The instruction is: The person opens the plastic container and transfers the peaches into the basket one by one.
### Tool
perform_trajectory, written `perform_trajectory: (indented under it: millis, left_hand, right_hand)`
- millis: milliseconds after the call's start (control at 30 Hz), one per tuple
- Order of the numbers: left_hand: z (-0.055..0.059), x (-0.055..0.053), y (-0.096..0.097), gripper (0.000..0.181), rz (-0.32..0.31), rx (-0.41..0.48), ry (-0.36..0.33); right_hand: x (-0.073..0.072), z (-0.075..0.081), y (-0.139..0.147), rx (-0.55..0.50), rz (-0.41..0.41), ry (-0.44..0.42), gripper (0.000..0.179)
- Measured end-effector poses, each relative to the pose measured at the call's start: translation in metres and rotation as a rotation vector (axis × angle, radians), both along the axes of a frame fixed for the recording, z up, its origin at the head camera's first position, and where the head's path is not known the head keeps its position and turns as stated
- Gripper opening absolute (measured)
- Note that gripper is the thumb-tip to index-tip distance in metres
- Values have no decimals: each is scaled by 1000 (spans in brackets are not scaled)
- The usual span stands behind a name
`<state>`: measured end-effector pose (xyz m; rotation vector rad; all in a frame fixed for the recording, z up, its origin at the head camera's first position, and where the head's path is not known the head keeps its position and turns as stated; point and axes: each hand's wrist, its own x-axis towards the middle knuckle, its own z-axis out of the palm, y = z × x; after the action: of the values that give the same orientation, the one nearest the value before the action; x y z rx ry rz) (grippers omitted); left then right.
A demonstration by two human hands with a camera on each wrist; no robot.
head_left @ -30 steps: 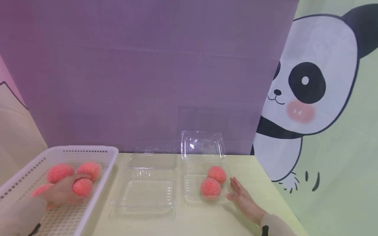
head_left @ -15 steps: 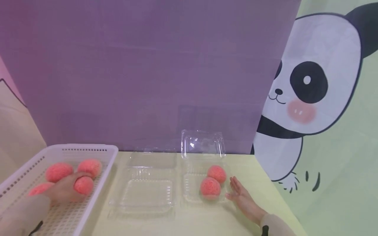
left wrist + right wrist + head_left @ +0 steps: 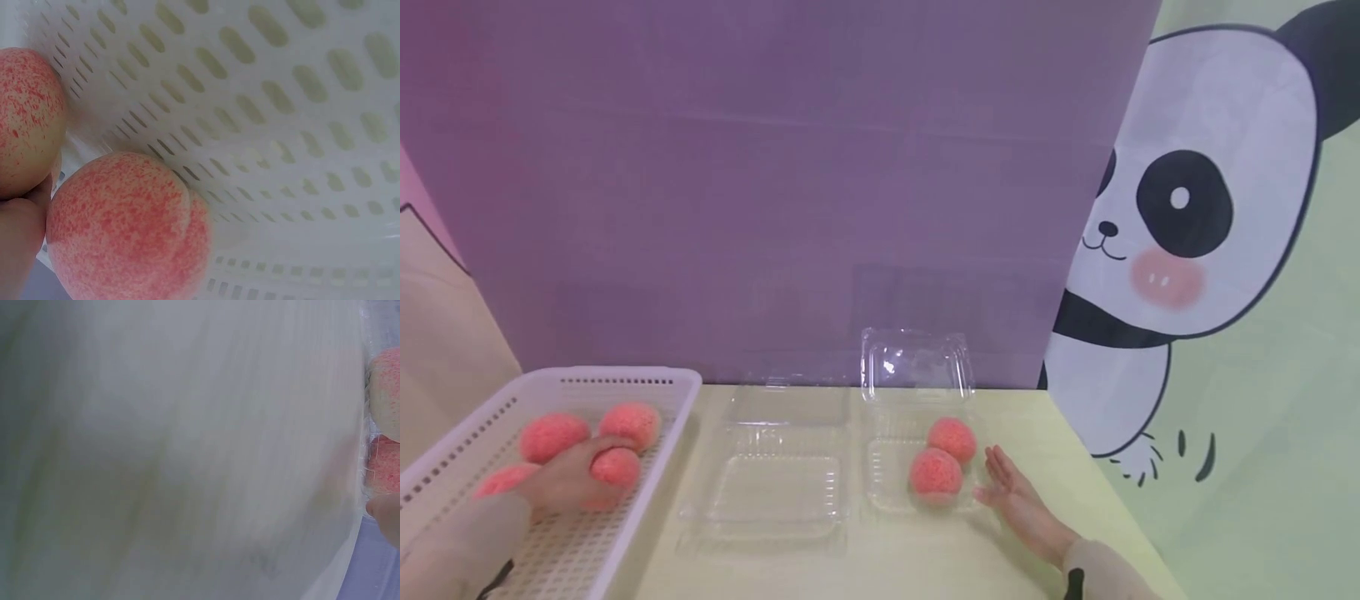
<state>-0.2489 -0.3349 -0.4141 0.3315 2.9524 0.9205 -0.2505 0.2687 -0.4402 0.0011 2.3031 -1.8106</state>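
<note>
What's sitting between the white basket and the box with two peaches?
Another clear plastic box, lid open, sits between the basket and that peach box, as the head view shows.

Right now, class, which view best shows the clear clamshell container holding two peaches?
The head view: it takes in the clamshell container, its raised lid and both peaches. The right wrist view catches only part, at its right border; the left wrist view shows none of it.

head: up high from where I stand, facing forward and down across the bench (image 3: 895,558) to the purple backdrop (image 3: 775,183) | left wrist: looks into the white basket (image 3: 685,379), very near two peaches (image 3: 125,225) | right wrist: close over bench, clear box (image 3: 887,479) at right edge | shared: head-left basket, head-right box
</note>
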Motion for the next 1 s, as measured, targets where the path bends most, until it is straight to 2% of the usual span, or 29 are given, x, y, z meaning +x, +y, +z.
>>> perform_trajectory:
  millis: [167, 233, 333, 467, 633, 733, 900, 1000]
  left_hand:
    - [3, 1, 1, 58, 26, -12, 64]
    - [7, 3, 2, 55, 30, -11, 87]
    - [16, 6, 3, 53, 3, 14, 99]
    - [34, 8, 10, 55, -1, 0, 100]
    - [58, 10, 25, 55, 43, -22, 86]
    - [74, 14, 36, 53, 42, -21, 95]
    - [102, 20, 64, 50, 17, -42, 123]
    - [114, 24, 86, 49, -9, -4, 98]
  right_hand:
    - [-3, -1, 1, -6, 2, 5, 86]
    - [-3, 0, 0, -6, 7, 8, 87]
    - [-3, -1, 0, 5, 3, 5, 86]
    - [-1, 0, 0, 16, -5, 3, 86]
    - [0, 0, -1, 0, 3, 10, 87]
    - [0, -1, -1, -4, 9, 10, 87]
    - [0, -1, 0, -23, 10, 5, 88]
    - [-1, -1, 0, -37, 9, 0, 89]
